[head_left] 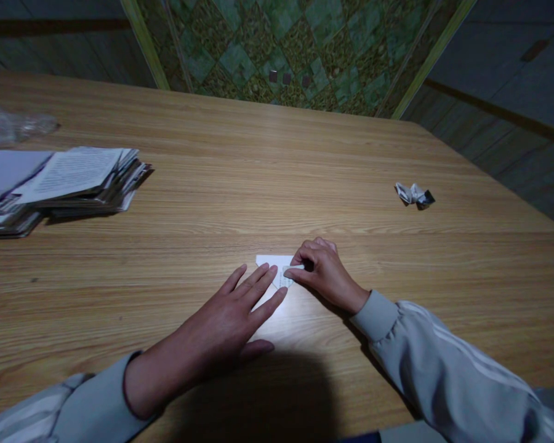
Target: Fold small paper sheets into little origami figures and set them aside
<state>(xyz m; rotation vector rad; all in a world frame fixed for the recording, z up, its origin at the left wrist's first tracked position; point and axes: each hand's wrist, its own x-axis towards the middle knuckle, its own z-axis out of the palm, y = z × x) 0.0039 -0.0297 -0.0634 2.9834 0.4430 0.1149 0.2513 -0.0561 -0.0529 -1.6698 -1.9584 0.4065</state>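
Observation:
A small folded sheet of white paper [273,261] with some print on it lies flat on the table in front of me. My left hand [233,314] rests palm down with its fingers spread, the fingertips on the paper's left and lower edge. From the other side, my right hand [325,271] pinches a folded-over flap of the same paper between thumb and fingers. The paper's right end is hidden behind the right hand.
To the left stand stacks of papers [80,175], with a clear plastic bag [16,126] behind them. A small folded paper piece [414,195] lies at the right on the wooden table [240,184]. Past the far edge is a patterned tile floor [295,49].

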